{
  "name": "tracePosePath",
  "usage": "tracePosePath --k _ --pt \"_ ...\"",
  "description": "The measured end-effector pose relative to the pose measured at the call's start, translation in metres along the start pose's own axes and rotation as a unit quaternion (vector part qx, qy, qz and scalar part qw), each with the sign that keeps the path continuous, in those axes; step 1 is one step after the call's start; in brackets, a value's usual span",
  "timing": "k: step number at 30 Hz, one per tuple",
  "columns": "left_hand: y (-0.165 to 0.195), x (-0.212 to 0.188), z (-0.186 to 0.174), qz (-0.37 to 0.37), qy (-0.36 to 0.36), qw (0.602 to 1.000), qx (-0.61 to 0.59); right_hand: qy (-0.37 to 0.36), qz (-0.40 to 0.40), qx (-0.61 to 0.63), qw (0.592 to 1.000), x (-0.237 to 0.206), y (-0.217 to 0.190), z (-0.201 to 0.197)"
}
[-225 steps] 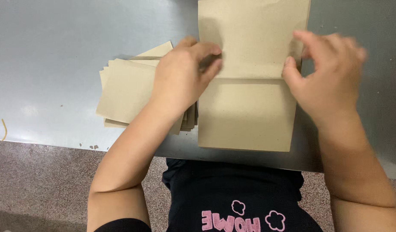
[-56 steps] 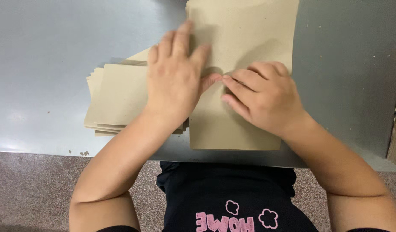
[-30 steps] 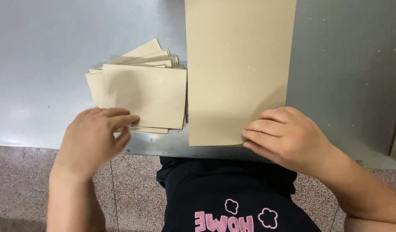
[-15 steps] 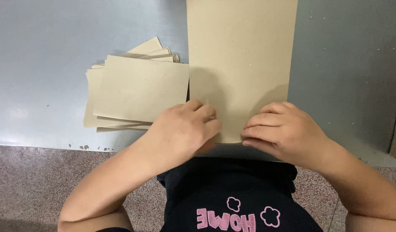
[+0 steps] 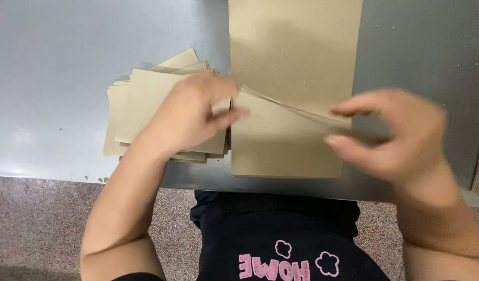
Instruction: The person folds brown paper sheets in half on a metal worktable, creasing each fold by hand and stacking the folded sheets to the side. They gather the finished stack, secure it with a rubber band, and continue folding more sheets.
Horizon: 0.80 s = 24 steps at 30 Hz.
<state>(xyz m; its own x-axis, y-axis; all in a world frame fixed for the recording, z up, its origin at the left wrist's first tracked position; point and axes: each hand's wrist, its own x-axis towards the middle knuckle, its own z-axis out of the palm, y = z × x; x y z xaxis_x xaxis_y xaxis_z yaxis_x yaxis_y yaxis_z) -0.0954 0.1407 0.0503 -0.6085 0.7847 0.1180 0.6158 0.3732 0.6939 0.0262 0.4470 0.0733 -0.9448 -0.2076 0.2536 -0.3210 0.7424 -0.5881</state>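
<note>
Fingers (image 5: pixel 226 115) of the left hand (image 5: pixel 190 117) and thumb and forefinger of the right hand (image 5: pixel 393 135) pinch the lifted lower flap of the long brown paper sheet (image 5: pixel 294 57), which lies lengthwise on the grey desk (image 5: pixel 57 57), its near end at the desk's front edge. Both hands are blurred, so the exact grip is hard to judge. Just beside, under the left wrist, sits the stack of folded paper pieces (image 5: pixel 140 99). Uneven pull from either hand could skew the crease, or slide the sheet into the loose stack.
</note>
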Motion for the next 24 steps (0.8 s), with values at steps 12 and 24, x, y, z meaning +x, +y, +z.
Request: tracePosePath --k 12,24 --pt "-0.003 0.04 0.02 -0.184 0.107 0.977 -0.001 0.096 0.133 0.033 0.986 0.018 0.078 0.044" --pt "0.017 0.032 0.029 -0.159 0.074 0.947 0.271 0.029 -0.209 -0.268 0.94 0.061 -0.015 0.037"
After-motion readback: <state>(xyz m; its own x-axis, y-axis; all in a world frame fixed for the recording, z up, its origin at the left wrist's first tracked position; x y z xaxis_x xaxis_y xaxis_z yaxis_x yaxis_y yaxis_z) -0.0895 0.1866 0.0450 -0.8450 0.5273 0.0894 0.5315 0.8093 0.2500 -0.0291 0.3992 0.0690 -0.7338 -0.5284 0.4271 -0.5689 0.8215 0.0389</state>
